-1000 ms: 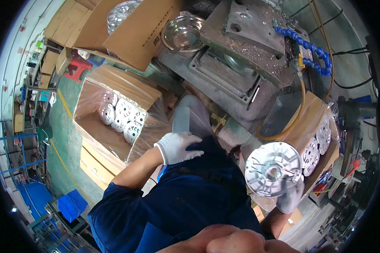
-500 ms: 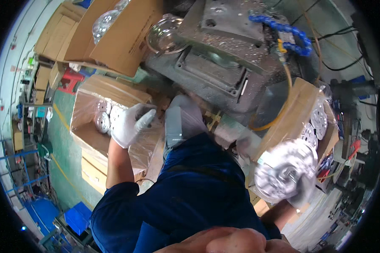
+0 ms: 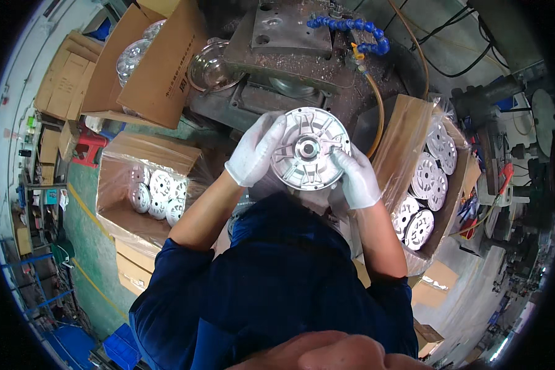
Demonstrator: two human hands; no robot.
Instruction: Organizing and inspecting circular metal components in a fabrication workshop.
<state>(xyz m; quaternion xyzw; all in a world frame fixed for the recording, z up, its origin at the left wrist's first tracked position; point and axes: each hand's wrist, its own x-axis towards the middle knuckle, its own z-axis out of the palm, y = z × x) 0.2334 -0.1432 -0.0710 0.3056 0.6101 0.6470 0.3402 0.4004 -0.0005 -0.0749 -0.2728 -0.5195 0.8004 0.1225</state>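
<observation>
A round, silvery cast metal disc (image 3: 317, 126) with a central hub, ribs and small rim holes is held in front of me, its ribbed face up. My left hand (image 3: 256, 151), in a white glove, grips its left edge. Gloved in white too, my right hand (image 3: 359, 179) pinches the right edge, with the thumb over the face. Just beyond the disc stands a grey metal press die (image 3: 290, 52) strewn with metal chips. On my right, a carton (image 3: 407, 135) lined with clear plastic holds several similar discs (image 3: 425, 176).
Another plastic-lined carton (image 3: 114, 213) with several discs stands at my left. Behind it, a tall carton (image 3: 160, 74) holds shiny domed parts. A steel bowl (image 3: 213, 68) rests beside the die. A blue segmented hose (image 3: 351, 24) and an orange hose (image 3: 377, 105) hang near the die's right side.
My right hand has brought the disc from over the right carton to the middle. My left hand has moved from the left carton to the disc and closed on its edge.
</observation>
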